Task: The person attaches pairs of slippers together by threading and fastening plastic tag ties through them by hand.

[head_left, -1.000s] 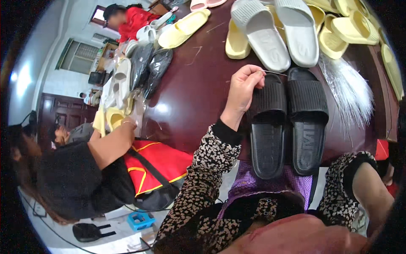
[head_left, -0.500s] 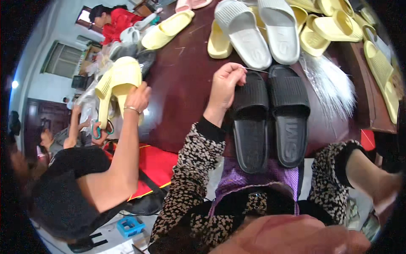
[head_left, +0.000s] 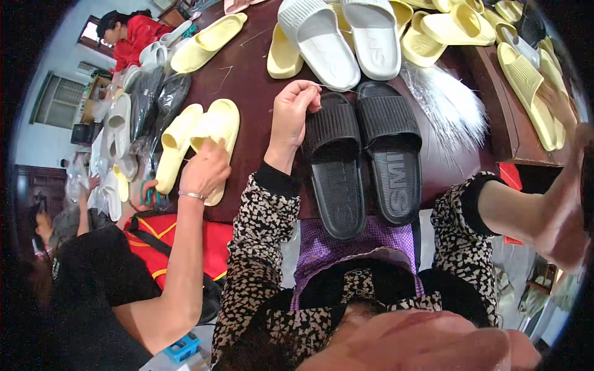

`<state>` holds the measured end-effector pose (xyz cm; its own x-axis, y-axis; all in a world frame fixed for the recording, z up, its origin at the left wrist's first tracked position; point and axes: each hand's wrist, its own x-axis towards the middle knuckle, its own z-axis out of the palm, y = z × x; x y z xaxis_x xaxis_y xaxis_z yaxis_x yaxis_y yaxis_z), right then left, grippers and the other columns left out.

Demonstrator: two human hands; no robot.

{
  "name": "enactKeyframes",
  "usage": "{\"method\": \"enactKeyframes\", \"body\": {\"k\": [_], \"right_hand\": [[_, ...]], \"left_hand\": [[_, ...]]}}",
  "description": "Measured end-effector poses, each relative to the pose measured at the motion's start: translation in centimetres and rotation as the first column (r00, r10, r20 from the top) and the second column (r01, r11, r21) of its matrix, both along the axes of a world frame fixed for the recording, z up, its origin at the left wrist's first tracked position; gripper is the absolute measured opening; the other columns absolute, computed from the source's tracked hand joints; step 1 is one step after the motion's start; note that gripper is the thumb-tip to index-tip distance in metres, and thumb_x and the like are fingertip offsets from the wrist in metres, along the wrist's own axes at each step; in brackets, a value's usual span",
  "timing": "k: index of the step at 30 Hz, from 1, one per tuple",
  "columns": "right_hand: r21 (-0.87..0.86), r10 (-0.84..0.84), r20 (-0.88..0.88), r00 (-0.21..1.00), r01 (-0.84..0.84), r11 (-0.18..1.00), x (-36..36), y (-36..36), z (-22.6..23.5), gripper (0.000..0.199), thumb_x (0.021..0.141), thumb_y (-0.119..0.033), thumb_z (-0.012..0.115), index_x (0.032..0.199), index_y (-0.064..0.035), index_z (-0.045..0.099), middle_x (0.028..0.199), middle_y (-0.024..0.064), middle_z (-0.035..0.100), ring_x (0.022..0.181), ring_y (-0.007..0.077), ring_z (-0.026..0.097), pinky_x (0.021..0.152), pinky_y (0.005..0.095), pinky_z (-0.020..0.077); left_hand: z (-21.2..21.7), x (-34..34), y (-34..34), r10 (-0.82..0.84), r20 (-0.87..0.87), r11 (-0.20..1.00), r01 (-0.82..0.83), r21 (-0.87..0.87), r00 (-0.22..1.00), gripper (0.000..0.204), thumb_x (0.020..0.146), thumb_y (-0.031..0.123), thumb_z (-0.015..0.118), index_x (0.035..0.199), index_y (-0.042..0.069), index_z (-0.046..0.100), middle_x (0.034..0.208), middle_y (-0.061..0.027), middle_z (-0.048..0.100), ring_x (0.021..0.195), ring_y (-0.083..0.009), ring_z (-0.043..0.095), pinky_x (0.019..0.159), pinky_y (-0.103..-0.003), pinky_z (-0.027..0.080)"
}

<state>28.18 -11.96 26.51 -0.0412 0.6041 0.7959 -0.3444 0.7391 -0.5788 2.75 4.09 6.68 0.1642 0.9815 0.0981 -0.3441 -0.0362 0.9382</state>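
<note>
A pair of ribbed black slide slippers, the left one (head_left: 337,191) and the right one (head_left: 399,176), lies side by side at the table's near edge before me. At the straps' far end my left hand (head_left: 289,117) is closed, thumb and finger pinching a thin pale strand (head_left: 337,88). The strand runs across the toe of the left black slipper toward the right one. Out at the right rim is my right hand (head_left: 560,238), blurred and partly cut off. Its fingers cannot be made out, nor whether it holds anything.
Grey slippers (head_left: 377,55) and yellow slippers (head_left: 458,28) lie beyond the black pair. A bundle of clear strands (head_left: 448,105) sits to their right. At left a co-worker's hand (head_left: 207,167) rests on a yellow pair. Another hand (head_left: 554,102) touches yellow slippers (head_left: 526,86) at right.
The view has shifted, moving the table leftward in the picture. The co-worker's yellow slippers, held up before, now lie on the table. My left hand keeps its pinch on the strand.
</note>
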Motion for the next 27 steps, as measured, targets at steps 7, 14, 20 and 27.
{"method": "enactKeyframes", "body": {"k": [7,14,20,27], "right_hand": [[-0.039,-0.022,0.006,1.000,0.022,0.999,4.7,1.3,-3.2,0.048,0.093,-0.032,0.046,0.130,-0.0014,0.040,0.125,0.0234,0.047,0.111,0.0308,0.051,0.086,0.0403,0.0453],[-0.060,-0.044,0.026,0.999,0.046,0.997,6.7,4.4,-5.2,0.049,0.094,-0.033,0.045,0.125,0.0046,0.044,0.118,0.0247,0.052,0.107,0.0325,0.053,0.084,0.0410,0.0454],[-0.158,-0.021,0.506,0.863,0.116,0.981,-3.4,3.1,-6.1,0.031,0.090,-0.022,0.051,0.101,0.0064,0.059,0.093,0.0143,0.063,0.084,0.0208,0.060,0.077,0.0311,0.0462],[-0.194,0.130,0.847,0.516,0.071,0.978,-5.3,-0.4,-8.9,0.030,0.090,-0.023,0.055,0.098,0.0052,0.061,0.088,0.0143,0.065,0.078,0.0220,0.062,0.070,0.0319,0.0486]], "left_hand": [[-0.2,-0.4,0.2,-0.007,-0.003,1.000,0.007,0.004,1.000,0.010,0.090,0.007,0.054,0.089,0.000,0.061,0.071,-0.0016,0.059,0.062,-0.0075,0.053,0.060,-0.021,0.043],[-0.7,0.2,0.4,-0.008,0.018,1.000,0.008,0.011,1.000,0.010,0.090,0.008,0.055,0.089,0.000,0.062,0.071,-0.0017,0.059,0.062,-0.0077,0.053,0.060,-0.021,0.044],[-1.0,-3.1,-0.6,0.091,-0.027,0.996,-0.091,0.024,0.995,0.010,0.089,0.007,0.055,0.090,0.000,0.062,0.071,-0.0023,0.060,0.061,-0.0077,0.054,0.057,-0.021,0.044],[-0.3,-2.9,-3.2,0.076,-0.024,0.997,-0.075,0.005,0.997,0.013,0.085,0.004,0.055,0.094,-0.002,0.063,0.080,-0.0045,0.064,0.061,-0.0080,0.055,0.059,-0.020,0.046]]}}
